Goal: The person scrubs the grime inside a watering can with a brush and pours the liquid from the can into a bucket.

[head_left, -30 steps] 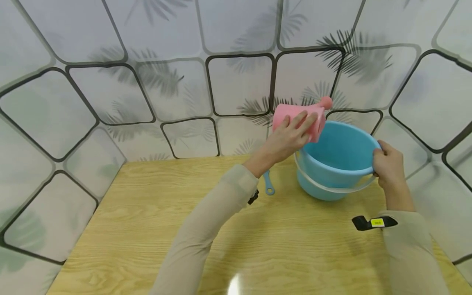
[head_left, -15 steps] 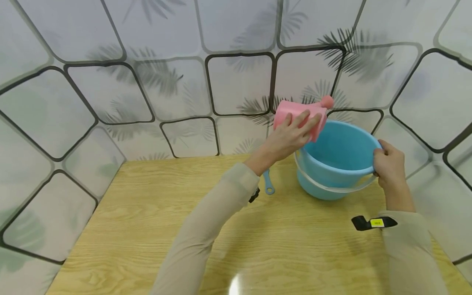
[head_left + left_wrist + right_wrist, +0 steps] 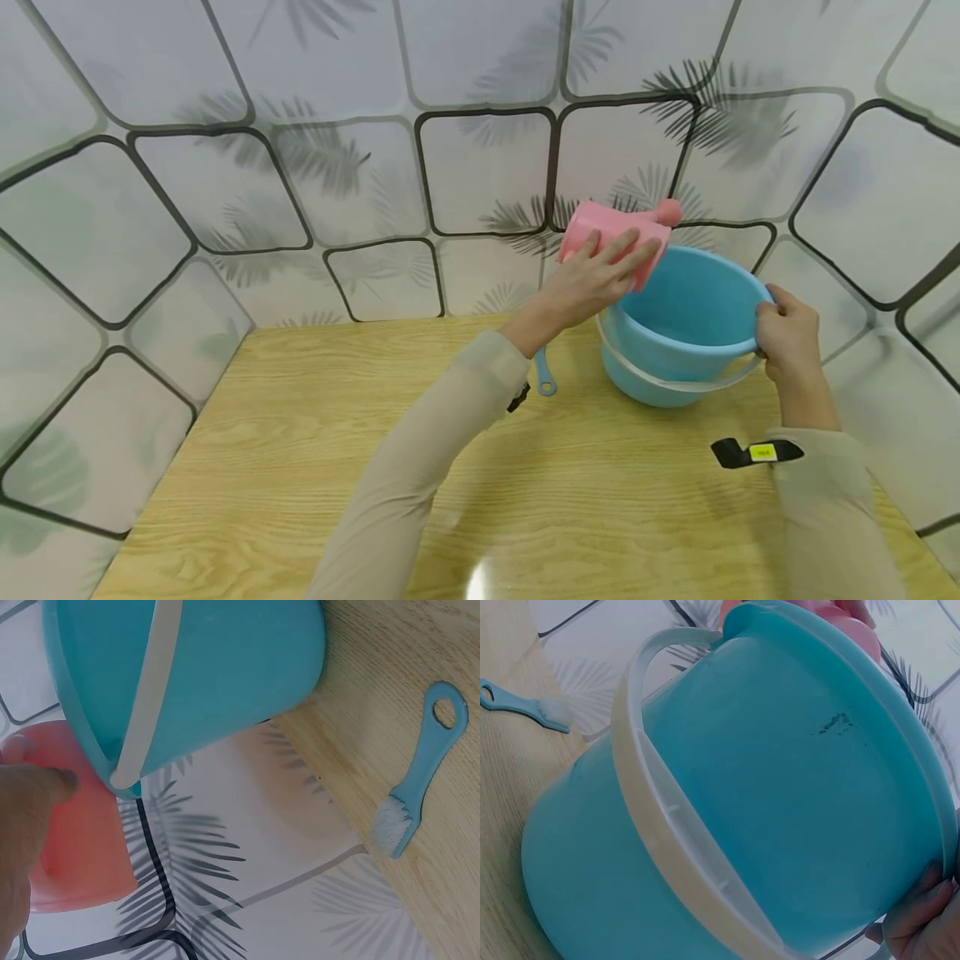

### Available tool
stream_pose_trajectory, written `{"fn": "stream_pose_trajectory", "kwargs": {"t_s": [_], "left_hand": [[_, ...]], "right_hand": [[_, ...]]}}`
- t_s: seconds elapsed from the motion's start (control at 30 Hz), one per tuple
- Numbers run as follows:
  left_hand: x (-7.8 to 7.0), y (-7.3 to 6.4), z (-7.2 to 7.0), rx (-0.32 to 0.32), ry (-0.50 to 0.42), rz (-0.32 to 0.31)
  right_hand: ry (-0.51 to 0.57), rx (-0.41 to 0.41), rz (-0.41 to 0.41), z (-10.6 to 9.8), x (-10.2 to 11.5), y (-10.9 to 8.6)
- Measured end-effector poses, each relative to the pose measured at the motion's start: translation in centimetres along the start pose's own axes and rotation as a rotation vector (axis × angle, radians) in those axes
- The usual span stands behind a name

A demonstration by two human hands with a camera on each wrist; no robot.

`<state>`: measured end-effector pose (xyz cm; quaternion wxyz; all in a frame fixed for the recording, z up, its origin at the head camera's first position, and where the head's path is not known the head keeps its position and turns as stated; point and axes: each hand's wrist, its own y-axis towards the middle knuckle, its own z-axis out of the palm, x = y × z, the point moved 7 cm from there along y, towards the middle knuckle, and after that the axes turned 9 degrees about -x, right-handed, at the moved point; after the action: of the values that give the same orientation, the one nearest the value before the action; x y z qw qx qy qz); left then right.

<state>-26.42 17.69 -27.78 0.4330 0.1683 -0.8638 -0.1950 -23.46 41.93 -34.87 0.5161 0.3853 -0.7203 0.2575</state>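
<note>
My left hand grips the body of a pink plastic watering can, fingers spread across its side. The can lies tipped over, its round-headed spout pointing right, above the left rim of a light blue bucket. In the left wrist view the pink can overlaps the bucket's rim. My right hand holds the bucket's right rim, with fingers curled over the edge. The bucket's white handle hangs down its near side. In the right wrist view some dark specks show on the inner wall.
A blue brush with white bristles lies on the wooden table, left of the bucket; my left wrist partly hides it in the head view. A patterned wall covering rises close behind the bucket and along both sides.
My left hand has turned the watering can slightly, its spout end shifting a little right and down. The bucket and my right hand have stayed almost in place.
</note>
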Motion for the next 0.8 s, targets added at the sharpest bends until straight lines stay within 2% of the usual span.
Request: {"fn": "stream_pose_trajectory", "kwargs": {"t_s": [0.17, 0.5, 0.8], "left_hand": [[-0.13, 0.07, -0.11, -0.021, 0.017, 0.011], [-0.45, 0.32, -0.02, 0.003, 0.0, 0.035], [-0.83, 0.69, -0.23, -0.007, 0.008, 0.061]], "right_hand": [[-0.008, -0.011, -0.002, 0.02, 0.05, -0.07], [-0.016, -0.02, 0.007, -0.03, -0.04, 0.05], [-0.009, -0.033, 0.018, -0.2, -0.24, 0.06]]}}
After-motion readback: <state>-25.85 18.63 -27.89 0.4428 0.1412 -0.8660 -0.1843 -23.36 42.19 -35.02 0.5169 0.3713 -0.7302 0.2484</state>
